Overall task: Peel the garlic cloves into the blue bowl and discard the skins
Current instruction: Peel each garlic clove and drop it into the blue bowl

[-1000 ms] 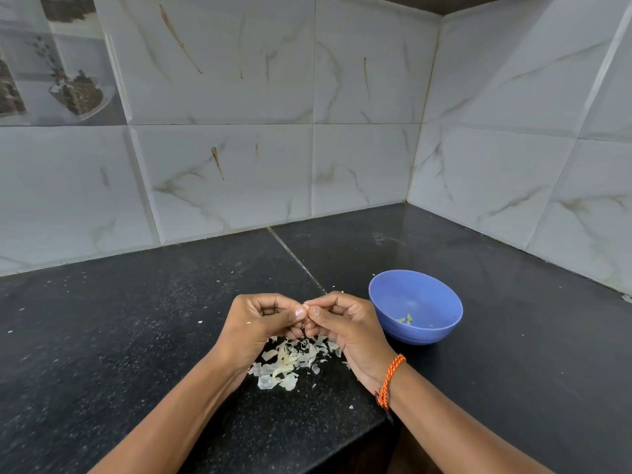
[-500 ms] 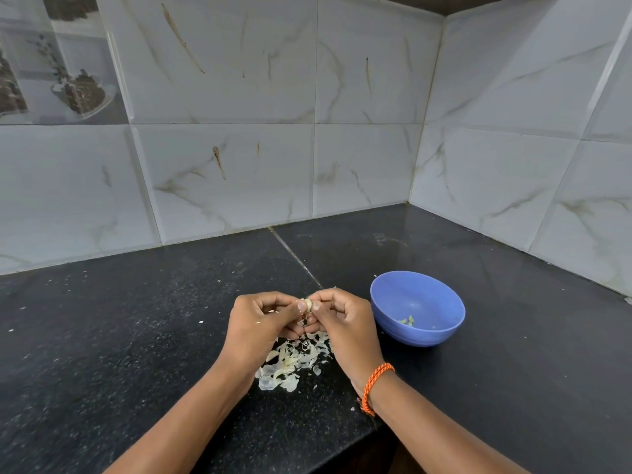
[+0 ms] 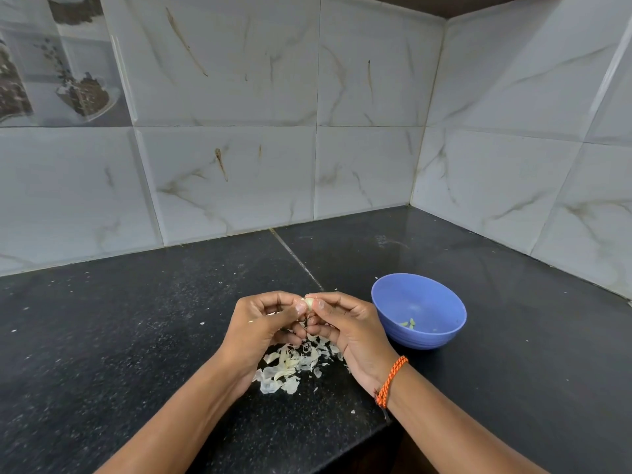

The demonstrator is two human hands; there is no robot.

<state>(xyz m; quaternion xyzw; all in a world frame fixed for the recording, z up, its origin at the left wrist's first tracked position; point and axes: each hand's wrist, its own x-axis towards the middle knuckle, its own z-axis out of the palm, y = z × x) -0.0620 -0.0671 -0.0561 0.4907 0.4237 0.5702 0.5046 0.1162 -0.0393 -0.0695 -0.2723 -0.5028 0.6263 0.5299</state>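
Note:
A small pale garlic clove is pinched between the thumbs and fingertips of both hands, above the black counter. My left hand grips it from the left, and my right hand, with an orange braided band at the wrist, from the right. Directly below the hands lies a pile of papery garlic skins. The blue bowl stands just right of my right hand, upright, with a few small greenish-white bits at its bottom.
The black speckled counter ends in a front edge near my forearms. Tiled walls meet in a corner behind and to the right of the bowl. Tiny skin flecks are scattered over the counter.
The clove has come into view between the fingertips as both hands turned slightly and lifted. The bowl and skin pile have not moved.

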